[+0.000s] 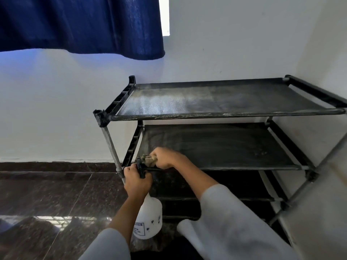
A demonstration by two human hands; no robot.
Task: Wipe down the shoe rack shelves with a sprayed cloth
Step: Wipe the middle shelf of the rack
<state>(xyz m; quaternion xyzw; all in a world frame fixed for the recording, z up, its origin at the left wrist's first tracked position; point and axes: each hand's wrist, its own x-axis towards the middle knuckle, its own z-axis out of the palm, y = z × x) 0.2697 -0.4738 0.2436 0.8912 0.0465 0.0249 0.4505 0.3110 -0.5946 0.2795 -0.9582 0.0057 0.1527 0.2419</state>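
Note:
A black shoe rack [221, 115] with fabric shelves stands against the white wall. Its top shelf [216, 99] shows a pale, dusty patch on the left. My right hand [165, 158] grips a bunched brownish cloth [148, 160] at the front left corner of the second shelf [225, 145]. My left hand [137, 182] grips the black trigger head of a white spray bottle [149, 218], whose nozzle points at the cloth from close by. The bottle hangs below my hand in front of the lower shelves.
A dark blue curtain [80, 23] hangs at the upper left. The floor is dark polished stone tile [47, 199]. A white wall [323, 53] closes the corner right of the rack. A metal pole [309, 186] crosses diagonally at the lower right.

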